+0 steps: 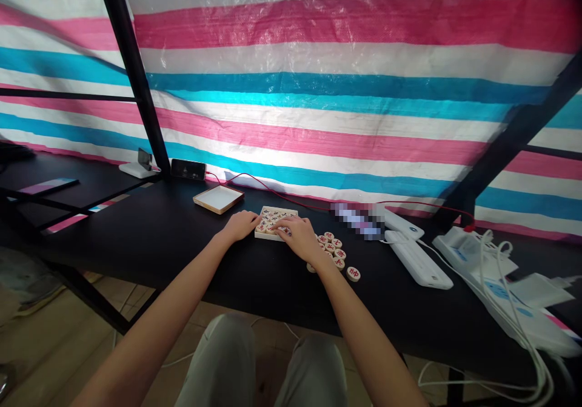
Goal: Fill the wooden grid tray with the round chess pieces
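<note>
Loose xiangqi pcs [339,253]: cream w/ red chars. Boxed pcs [265,219]: cream, red + dark chars mixed. Box [268,236]: off-white. Box lid [219,199]: white inside, tan rim. Tarp [318,61]: wide stripes, pink/white/blue/cyan. Desk [159,231] + frame post [131,61]: blk. Thin cable [248,174]: red. Pwr bank [418,261]: white. Pwr strip [531,328]: white w/ blue patches. Trousers [222,358]: lt grey.

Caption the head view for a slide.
Left hand at one side, right hand over a box of round pieces; loose pieces on the black table.
</note>
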`<action>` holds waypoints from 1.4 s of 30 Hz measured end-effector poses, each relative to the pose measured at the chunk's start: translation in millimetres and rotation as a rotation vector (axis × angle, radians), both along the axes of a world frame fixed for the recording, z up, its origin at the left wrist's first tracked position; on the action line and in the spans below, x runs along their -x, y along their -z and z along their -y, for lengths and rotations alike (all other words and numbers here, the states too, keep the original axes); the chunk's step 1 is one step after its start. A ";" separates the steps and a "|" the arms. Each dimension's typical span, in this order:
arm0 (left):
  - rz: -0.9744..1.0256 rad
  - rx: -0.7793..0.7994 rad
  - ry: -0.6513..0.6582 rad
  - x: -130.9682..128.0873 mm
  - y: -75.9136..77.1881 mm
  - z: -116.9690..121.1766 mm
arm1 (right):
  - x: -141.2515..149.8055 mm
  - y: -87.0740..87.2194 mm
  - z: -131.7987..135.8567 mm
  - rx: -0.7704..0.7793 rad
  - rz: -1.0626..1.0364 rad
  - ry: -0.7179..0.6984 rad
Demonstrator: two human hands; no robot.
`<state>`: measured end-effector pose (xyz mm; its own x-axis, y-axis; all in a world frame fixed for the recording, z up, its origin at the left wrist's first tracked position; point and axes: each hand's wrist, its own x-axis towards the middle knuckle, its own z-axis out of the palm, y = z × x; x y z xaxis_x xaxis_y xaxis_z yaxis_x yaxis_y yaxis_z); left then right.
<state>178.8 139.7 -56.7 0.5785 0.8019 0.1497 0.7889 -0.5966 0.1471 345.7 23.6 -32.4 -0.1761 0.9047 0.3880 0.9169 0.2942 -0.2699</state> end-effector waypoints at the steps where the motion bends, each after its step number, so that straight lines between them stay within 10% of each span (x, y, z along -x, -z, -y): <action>1: 0.000 -0.004 0.003 0.1 0.4 -0.4 | -0.4 0.2 -0.1 -0.001 -0.005 0.000; 12: 0.003 -0.010 0.021 0.7 0.4 -0.7 | -1.5 0.5 0.2 0.010 -0.010 -0.038; 18: 0.002 0.002 0.021 1.5 -1.0 -0.7 | -25.0 -12.5 4.3 -0.024 -0.041 0.233; 27: -0.003 0.001 0.013 1.3 -2.4 0.6 | -76.2 3.1 4.2 0.473 -0.317 0.193; 42: 0.016 0.010 0.028 1.4 -0.9 -1.1 | -67.9 -1.6 7.7 0.297 0.009 0.547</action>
